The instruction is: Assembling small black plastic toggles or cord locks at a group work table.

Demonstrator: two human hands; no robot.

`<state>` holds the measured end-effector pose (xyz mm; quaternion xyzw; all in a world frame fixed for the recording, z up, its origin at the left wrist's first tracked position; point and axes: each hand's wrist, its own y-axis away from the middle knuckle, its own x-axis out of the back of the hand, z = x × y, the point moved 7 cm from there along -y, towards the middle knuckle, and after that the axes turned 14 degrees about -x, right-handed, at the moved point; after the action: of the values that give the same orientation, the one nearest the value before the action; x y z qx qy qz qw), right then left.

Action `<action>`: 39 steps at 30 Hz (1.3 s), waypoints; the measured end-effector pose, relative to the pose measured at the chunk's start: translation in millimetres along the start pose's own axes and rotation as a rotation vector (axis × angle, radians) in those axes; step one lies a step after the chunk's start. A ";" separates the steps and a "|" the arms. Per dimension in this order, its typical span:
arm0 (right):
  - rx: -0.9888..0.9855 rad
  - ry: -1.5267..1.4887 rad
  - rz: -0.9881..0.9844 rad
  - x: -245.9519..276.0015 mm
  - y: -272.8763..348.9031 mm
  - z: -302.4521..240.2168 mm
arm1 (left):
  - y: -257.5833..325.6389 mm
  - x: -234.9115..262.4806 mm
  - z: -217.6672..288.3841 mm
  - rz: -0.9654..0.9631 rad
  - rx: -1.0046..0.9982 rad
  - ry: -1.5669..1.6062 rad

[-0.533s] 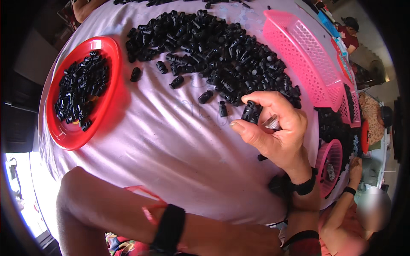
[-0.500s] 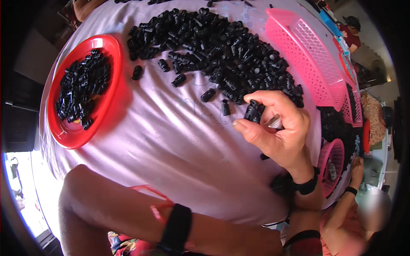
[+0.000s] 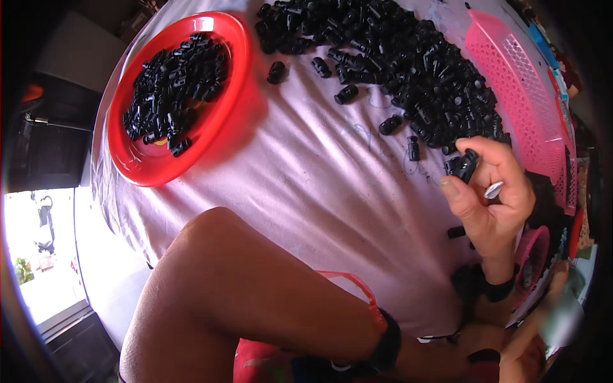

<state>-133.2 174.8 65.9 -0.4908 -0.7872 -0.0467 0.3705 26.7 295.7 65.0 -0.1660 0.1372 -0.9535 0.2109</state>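
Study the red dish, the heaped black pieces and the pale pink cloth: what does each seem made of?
Red dish: probably glossy plastic, given the bright highlight on its rim.
Heaped black pieces: likely moulded plastic, semi-gloss with small glints; coated metal remains possible.
Pale pink cloth: fabric, judging by its soft folds; slight sheen, fibre unclear.

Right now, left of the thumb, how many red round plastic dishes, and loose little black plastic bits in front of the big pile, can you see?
Red round plastic dish: 1
Loose little black plastic bits: 5
Total: 6, leaving out the bits heaped in the dish and pile.
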 end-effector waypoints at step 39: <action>-0.027 -0.032 -0.019 10.7 1.5 -5.5 | 35.7 -1.7 -8.6 -0.096 -0.084 -0.270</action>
<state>-131.7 181.1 76.2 -0.4891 -0.7969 -0.0530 0.3506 37.6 267.0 44.9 -0.3079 0.1391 -0.9249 0.1746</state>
